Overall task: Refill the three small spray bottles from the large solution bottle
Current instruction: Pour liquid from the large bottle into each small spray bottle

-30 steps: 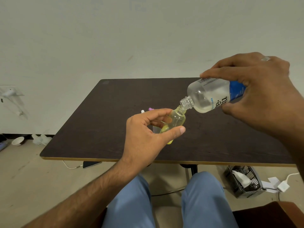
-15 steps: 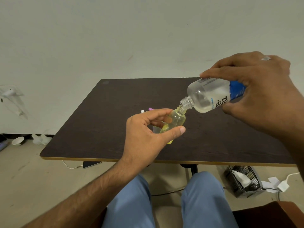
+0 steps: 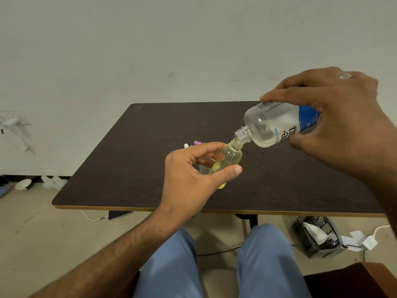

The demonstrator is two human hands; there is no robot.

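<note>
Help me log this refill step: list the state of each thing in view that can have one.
Large bottle: uncapped, tilted, mouth at the small bottle's neck, gripped by the right hand.
Small bottle: uncapped, tilted, yellowish liquid inside, held above the table by the left hand.
Purple cap: on the table, partly hidden behind the left hand.

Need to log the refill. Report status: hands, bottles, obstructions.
Left hand grips small yellow bottle, tilted over table. Right hand holds large solution bottle tipped, neck at small bottle's mouth. Nothing in the way.
</note>
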